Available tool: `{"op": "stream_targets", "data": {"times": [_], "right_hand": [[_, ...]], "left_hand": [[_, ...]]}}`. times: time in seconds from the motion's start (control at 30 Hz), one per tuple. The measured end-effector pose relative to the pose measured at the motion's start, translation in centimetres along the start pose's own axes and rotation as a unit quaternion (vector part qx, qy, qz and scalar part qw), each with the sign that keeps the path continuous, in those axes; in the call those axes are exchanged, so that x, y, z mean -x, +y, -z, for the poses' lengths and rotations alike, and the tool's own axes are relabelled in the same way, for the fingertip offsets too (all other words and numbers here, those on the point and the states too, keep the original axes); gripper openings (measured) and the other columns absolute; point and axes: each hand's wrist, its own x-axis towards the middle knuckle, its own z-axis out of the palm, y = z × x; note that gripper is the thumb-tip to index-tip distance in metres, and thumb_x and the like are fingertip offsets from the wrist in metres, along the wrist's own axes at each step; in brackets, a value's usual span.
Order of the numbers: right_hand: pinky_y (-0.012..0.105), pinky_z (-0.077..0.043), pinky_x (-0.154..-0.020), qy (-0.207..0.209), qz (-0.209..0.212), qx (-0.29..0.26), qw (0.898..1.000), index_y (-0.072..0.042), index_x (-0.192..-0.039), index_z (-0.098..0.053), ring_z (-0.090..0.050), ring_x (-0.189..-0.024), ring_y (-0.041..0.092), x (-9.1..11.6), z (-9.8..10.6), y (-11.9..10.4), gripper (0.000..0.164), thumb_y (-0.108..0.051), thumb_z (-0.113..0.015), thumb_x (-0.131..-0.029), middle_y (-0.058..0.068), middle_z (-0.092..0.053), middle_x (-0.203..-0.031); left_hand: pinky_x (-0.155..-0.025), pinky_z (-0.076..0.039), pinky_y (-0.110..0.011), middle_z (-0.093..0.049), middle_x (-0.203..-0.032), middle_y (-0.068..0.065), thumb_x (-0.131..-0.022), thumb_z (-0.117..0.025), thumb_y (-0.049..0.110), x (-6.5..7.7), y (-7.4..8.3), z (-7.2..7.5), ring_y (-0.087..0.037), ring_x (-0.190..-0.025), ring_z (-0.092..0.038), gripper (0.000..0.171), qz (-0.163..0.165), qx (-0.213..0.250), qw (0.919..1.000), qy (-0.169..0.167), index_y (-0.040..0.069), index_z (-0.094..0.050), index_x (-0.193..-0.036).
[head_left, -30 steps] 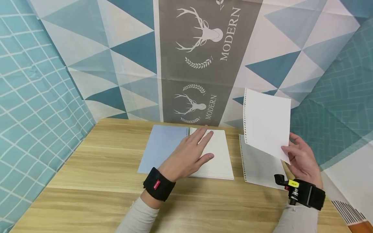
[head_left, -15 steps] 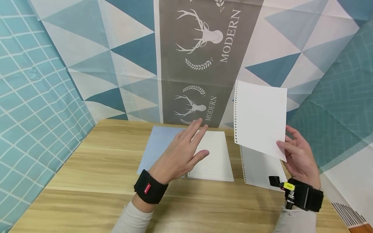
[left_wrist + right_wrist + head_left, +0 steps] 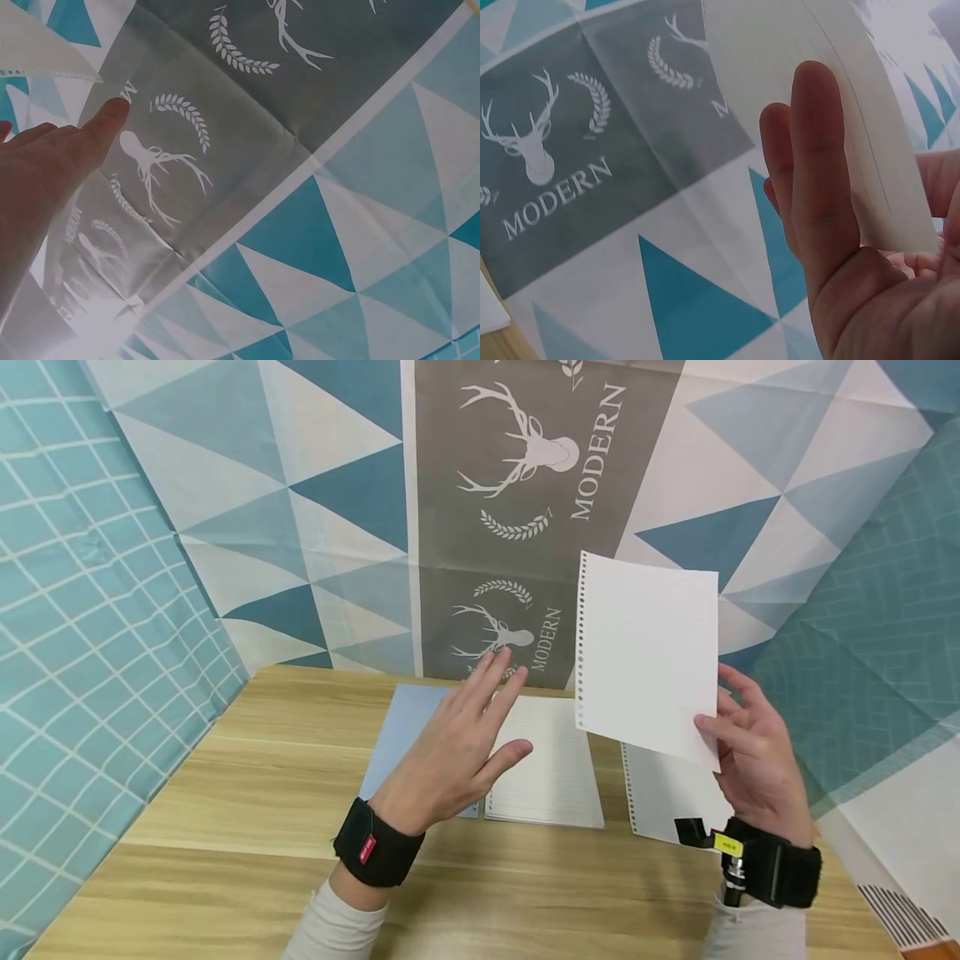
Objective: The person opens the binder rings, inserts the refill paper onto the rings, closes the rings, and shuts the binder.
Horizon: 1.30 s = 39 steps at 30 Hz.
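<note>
My right hand (image 3: 761, 752) holds a white loose-leaf sheet (image 3: 645, 652) by its lower right edge, with the thumb on the near face. Punched holes run down the sheet's left side. In the right wrist view, fingers (image 3: 821, 150) lie against the lined sheet (image 3: 780, 45). My left hand (image 3: 453, 743) hovers with spread, straight fingers over an open notebook. The notebook has a pale blue cover (image 3: 408, 718) on the left and ruled pages (image 3: 555, 768) on the right, partly hidden by that hand. In the left wrist view, a sheet corner (image 3: 41, 49) shows beyond the fingers.
A second punched sheet (image 3: 671, 789) lies on the wooden table (image 3: 225, 827), right of the notebook and partly behind the raised one. Patterned cloth (image 3: 337, 485) with deer prints hangs at the table's back edge. Tiled-pattern cloth (image 3: 97, 610) stands on the left.
The right hand has carried the sheet leftward and slightly up, showing more of its face. The left hand has shifted left and a little upward, uncovering more of the ruled pages.
</note>
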Motion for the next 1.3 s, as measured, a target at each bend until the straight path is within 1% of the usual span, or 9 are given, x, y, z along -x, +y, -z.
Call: {"op": "stream_targets", "data": {"times": [0.2, 0.33, 0.43, 0.53, 0.67, 0.73, 0.9, 1.03, 1.3], "right_hand": [[0.029, -0.062, -0.077, -0.012, -0.009, 0.018, 1.0, -0.012, -0.155, -0.023, -0.076, -0.104, 0.017, -0.2, -1.0, 0.1, 0.068, 0.017, -0.046, -0.098, 0.002, -0.064, -0.139], [0.029, -0.061, -0.08, -0.029, -0.005, 0.008, 1.0, -0.014, -0.158, -0.017, -0.075, -0.107, 0.017, -0.1, -1.3, 0.1, 0.073, 0.018, -0.044, -0.098, 0.003, -0.059, -0.145], [0.029, -0.061, -0.082, -0.038, 0.001, 0.006, 0.999, -0.016, -0.159, -0.015, -0.074, -0.11, 0.017, -0.1, -1.5, 0.1, 0.076, 0.019, -0.043, -0.098, 0.004, -0.055, -0.148], [0.029, -0.06, -0.083, -0.037, 0.0, 0.012, 0.999, -0.011, -0.159, -0.021, -0.072, -0.113, 0.016, -0.2, -1.7, 0.1, 0.071, 0.018, -0.044, -0.098, 0.005, -0.052, -0.148], [0.027, -0.06, -0.083, -0.032, -0.015, 0.027, 0.999, -0.004, -0.156, -0.03, -0.071, -0.112, 0.014, -0.3, -2.0, 0.2, 0.062, 0.015, -0.047, -0.099, 0.005, -0.053, -0.144], [0.026, -0.06, -0.082, -0.03, -0.024, 0.035, 0.999, -0.005, -0.156, -0.032, -0.071, -0.112, 0.014, -0.3, -2.3, 0.2, 0.062, 0.013, -0.049, -0.099, 0.004, -0.054, -0.144], [0.024, -0.059, -0.081, -0.031, -0.037, 0.055, 0.997, -0.007, -0.158, -0.033, -0.071, -0.111, 0.012, -0.5, -2.8, 0.4, 0.063, 0.01, -0.052, -0.099, 0.002, -0.05, -0.146], [0.024, -0.059, -0.082, -0.035, -0.035, 0.069, 0.996, -0.006, -0.158, -0.033, -0.07, -0.111, 0.011, -0.6, -3.0, 0.7, 0.063, 0.01, -0.052, -0.1, 0.003, -0.048, -0.148], [0.023, -0.056, -0.09, -0.025, -0.027, 0.109, 0.993, -0.009, -0.158, -0.034, -0.067, -0.117, 0.009, -0.5, -3.2, 1.2, 0.063, 0.005, -0.055, -0.1, 0.004, -0.039, -0.155]], "left_hand": [[-0.123, -0.029, -0.054, -0.011, -0.172, -0.011, -0.108, -0.026, 0.057, 0.0, -0.1, 0.2, -0.027, -0.161, -0.01, 0.072, -0.001, 0.003, 1.0, 0.005, 0.01, -0.021, -0.163], [-0.124, -0.029, -0.054, -0.011, -0.172, -0.01, -0.108, -0.025, 0.057, 0.0, -0.3, 0.3, -0.028, -0.161, -0.011, 0.073, 0.0, 0.0, 1.0, 0.006, 0.009, -0.022, -0.162], [-0.124, -0.029, -0.054, -0.012, -0.172, -0.01, -0.108, -0.025, 0.057, 0.0, -0.3, 0.4, -0.027, -0.161, -0.012, 0.073, 0.001, -0.001, 1.0, 0.007, 0.009, -0.023, -0.162], [-0.124, -0.029, -0.054, -0.012, -0.172, -0.01, -0.108, -0.025, 0.057, 0.0, -0.3, 0.4, -0.027, -0.161, -0.012, 0.073, 0.001, -0.001, 1.0, 0.008, 0.009, -0.024, -0.162], [-0.124, -0.028, -0.053, -0.012, -0.172, -0.01, -0.108, -0.024, 0.057, 0.0, -0.3, 0.4, -0.027, -0.161, -0.012, 0.073, 0.0, 0.0, 1.0, 0.007, 0.009, -0.024, -0.162], [-0.124, -0.028, -0.053, -0.012, -0.172, -0.01, -0.108, -0.023, 0.058, 0.0, -0.4, 0.4, -0.026, -0.161, -0.012, 0.073, 0.0, 0.001, 1.0, 0.006, 0.008, -0.024, -0.162], [-0.124, -0.028, -0.053, -0.013, -0.172, -0.011, -0.108, -0.022, 0.058, 0.0, -0.4, 0.3, -0.026, -0.161, -0.012, 0.073, -0.001, 0.002, 1.0, 0.007, 0.008, -0.025, -0.162], [-0.124, -0.028, -0.054, -0.013, -0.172, -0.011, -0.107, -0.02, 0.059, 0.1, -0.4, 0.4, -0.028, -0.16, -0.014, 0.075, 0.0, 0.002, 1.0, 0.007, 0.008, -0.025, -0.162], [-0.124, -0.029, -0.054, -0.014, -0.172, -0.01, -0.107, -0.019, 0.06, 0.0, -0.5, 0.4, -0.027, -0.16, -0.015, 0.076, 0.001, 0.0, 1.0, 0.006, 0.008, -0.026, -0.161]]}}
